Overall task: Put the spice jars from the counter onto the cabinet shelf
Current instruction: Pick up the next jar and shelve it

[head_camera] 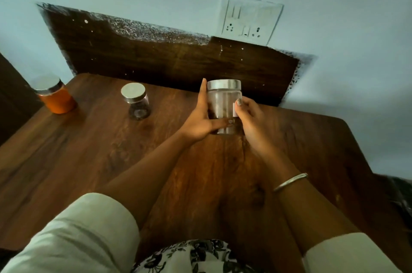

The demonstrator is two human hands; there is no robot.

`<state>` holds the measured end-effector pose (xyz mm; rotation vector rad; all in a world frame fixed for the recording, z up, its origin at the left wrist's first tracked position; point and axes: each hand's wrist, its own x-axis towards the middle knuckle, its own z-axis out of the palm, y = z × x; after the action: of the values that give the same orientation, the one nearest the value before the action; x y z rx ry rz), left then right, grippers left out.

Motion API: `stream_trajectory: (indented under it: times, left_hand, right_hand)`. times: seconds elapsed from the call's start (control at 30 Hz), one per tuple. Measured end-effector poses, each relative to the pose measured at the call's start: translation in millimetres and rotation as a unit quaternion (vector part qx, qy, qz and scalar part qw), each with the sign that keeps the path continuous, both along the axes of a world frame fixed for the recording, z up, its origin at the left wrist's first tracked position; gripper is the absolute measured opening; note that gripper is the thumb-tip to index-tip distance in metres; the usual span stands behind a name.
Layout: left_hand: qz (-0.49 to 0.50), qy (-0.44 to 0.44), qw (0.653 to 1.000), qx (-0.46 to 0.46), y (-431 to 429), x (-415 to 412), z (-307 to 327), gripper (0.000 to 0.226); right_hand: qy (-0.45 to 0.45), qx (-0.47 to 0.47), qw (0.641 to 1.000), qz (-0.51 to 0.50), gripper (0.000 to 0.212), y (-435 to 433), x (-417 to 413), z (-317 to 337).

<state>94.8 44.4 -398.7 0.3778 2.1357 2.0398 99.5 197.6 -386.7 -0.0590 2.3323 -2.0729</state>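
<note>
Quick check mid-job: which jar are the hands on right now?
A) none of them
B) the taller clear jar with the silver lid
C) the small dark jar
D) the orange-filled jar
B: the left hand and right hand both grip the clear jar, while the orange jar and small dark jar stand untouched on the counter.

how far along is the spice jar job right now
Done: nothing that shows; no cabinet shelf is in view, so shelved jars cannot be counted. In hand: the left hand and right hand both grip the clear jar with a metal lid. Left: the orange jar and the small dark jar stand untouched on the counter; all three must go up.
</note>
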Motion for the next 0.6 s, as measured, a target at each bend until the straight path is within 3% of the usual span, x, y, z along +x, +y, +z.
stream_trajectory:
  times: [0.17, 0.4, 0.6]
  left_hand:
    - [-0.024, -0.021, 0.998, 0.055, 20.9, 2.2, 12.3, 0.097]
    - [-0.045, -0.008, 0.999, 0.023, 27.0, 0.4, 13.1, 0.089]
    - [-0.035, 0.024, 0.999, -0.009, 27.1, 5.2, 17.3, 0.111]
  right_hand:
    - [-0.026, -0.131, 0.988, 0.077, 0.03, 14.8, 4.3, 3.5]
    - [-0.001, -0.24, 0.97, 0.03, 0.036, 25.2, 6.8, 4.9]
    - [-0.025, -0.164, 0.985, 0.049, 0.07, 40.6, 13.3, 11.0]
